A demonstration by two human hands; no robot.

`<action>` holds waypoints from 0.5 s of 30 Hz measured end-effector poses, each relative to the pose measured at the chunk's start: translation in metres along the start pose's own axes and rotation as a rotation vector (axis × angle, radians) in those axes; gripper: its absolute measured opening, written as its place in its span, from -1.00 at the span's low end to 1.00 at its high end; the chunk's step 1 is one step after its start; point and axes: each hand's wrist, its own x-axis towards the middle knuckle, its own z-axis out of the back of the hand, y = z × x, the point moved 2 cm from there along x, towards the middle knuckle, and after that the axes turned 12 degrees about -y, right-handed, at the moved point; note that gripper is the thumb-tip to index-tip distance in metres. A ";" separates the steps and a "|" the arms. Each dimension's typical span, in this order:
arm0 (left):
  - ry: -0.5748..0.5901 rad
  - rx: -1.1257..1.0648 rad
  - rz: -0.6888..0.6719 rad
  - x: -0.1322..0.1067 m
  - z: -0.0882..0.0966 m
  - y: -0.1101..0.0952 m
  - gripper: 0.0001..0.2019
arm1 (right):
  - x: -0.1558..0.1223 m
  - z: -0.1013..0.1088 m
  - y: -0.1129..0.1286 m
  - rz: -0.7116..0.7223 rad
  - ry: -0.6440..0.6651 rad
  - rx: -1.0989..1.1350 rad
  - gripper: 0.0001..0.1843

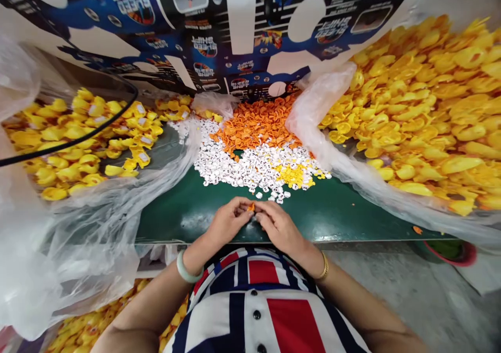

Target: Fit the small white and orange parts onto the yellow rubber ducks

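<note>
A small orange plastic piece [251, 207] sits between the fingertips of both hands, just above the near part of the green tabletop [172, 220]. My left hand [229, 221] pinches it from the left, thumb and fingers closed. From the other side my right hand [281, 227] meets it with fingers bent and closed; its fingertips are partly hidden. Just beyond the hands lies a spread of small white pieces with black dots [250, 170], with some small yellow pieces [293, 174] among them. Behind these is a heap of orange pieces [262, 121].
Yellow plastic shells [426, 97] are piled high on the right, behind clear plastic sheeting [321, 134]. More yellow parts [78, 134] lie at the left, crossed by a black cable [78, 140]. A printed cardboard wall [219, 35] stands behind. One orange piece [417, 230] lies near the front edge.
</note>
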 end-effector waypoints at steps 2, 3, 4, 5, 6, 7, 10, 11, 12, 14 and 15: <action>0.010 0.053 0.002 -0.010 0.003 0.001 -0.82 | -0.010 -0.003 0.000 0.036 0.002 -0.012 -0.69; 0.009 0.100 -0.030 -0.013 0.005 0.000 -0.83 | -0.013 -0.005 -0.001 0.028 -0.012 -0.002 -0.70; 0.016 0.149 -0.082 -0.014 0.008 -0.002 -0.84 | -0.015 -0.005 -0.003 0.010 -0.030 0.012 -0.70; 0.031 0.190 -0.142 -0.015 0.010 -0.005 -0.84 | -0.015 -0.006 -0.005 -0.009 -0.044 0.025 -0.71; 0.057 0.216 -0.195 -0.015 0.011 -0.007 -0.83 | -0.015 -0.006 -0.006 -0.025 -0.050 0.032 -0.72; 0.085 0.218 -0.226 -0.015 0.011 -0.009 -0.83 | -0.014 -0.006 -0.007 -0.030 -0.047 0.032 -0.74; 0.069 0.029 -0.111 -0.014 0.006 -0.008 -0.86 | -0.010 -0.005 -0.005 0.022 -0.041 0.003 -0.81; 0.033 -0.108 -0.007 -0.014 0.003 -0.006 -0.83 | -0.010 -0.005 -0.004 0.048 -0.067 -0.006 -0.83; 0.005 -0.268 0.115 -0.014 -0.002 -0.003 -0.76 | -0.009 -0.004 -0.002 0.073 -0.109 -0.017 -0.83; -0.003 -0.572 0.353 -0.016 -0.012 0.002 -0.65 | -0.010 -0.004 0.000 0.131 -0.190 -0.063 -0.83; 0.011 -0.678 0.440 -0.017 -0.016 0.003 -0.64 | -0.012 -0.005 0.001 0.164 -0.216 -0.100 -0.83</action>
